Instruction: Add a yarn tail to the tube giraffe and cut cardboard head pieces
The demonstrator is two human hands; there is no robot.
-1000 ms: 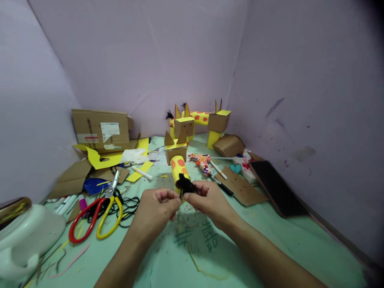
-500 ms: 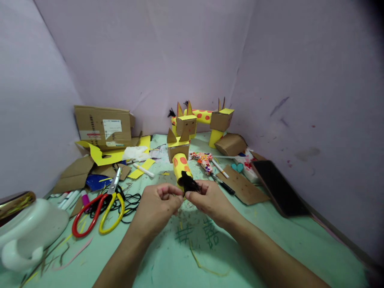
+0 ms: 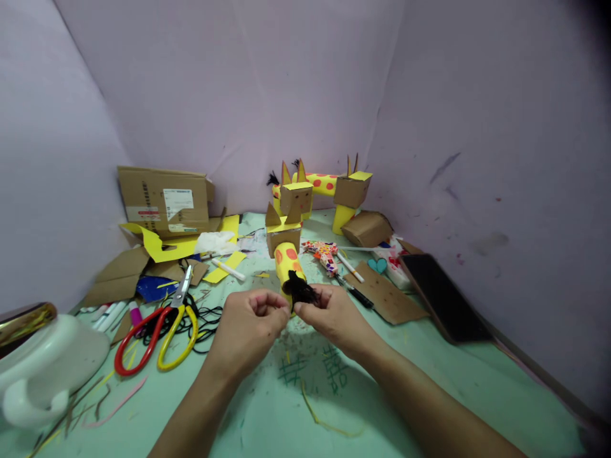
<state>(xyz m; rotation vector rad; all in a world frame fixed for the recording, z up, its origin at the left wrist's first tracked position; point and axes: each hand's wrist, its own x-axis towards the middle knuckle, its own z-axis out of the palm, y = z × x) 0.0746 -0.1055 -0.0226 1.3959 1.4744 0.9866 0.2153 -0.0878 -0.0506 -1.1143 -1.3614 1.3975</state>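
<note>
My left hand [image 3: 248,324] and my right hand [image 3: 329,313] meet in front of me, both pinched shut on a small tuft of black yarn [image 3: 298,291]. The tuft sits at the near end of a yellow paper tube with orange dots [image 3: 287,261], which lies on the green table and carries a brown cardboard head with pointed ears [image 3: 282,234] at its far end. Behind it stand two more yellow and cardboard animal figures [image 3: 319,191].
Red and yellow scissors [image 3: 157,327] lie on black yarn at left, beside markers, cardboard scraps and a cardboard box [image 3: 165,202]. A white jug [image 3: 42,369] is at the near left. A patterned glue gun [image 3: 325,256], cardboard sheet and dark tablet [image 3: 443,296] lie at right.
Both hands stay pinched on the black tuft and shift only slightly. The view has tilted a little, so everything sits marginally lower and to the right than before.
</note>
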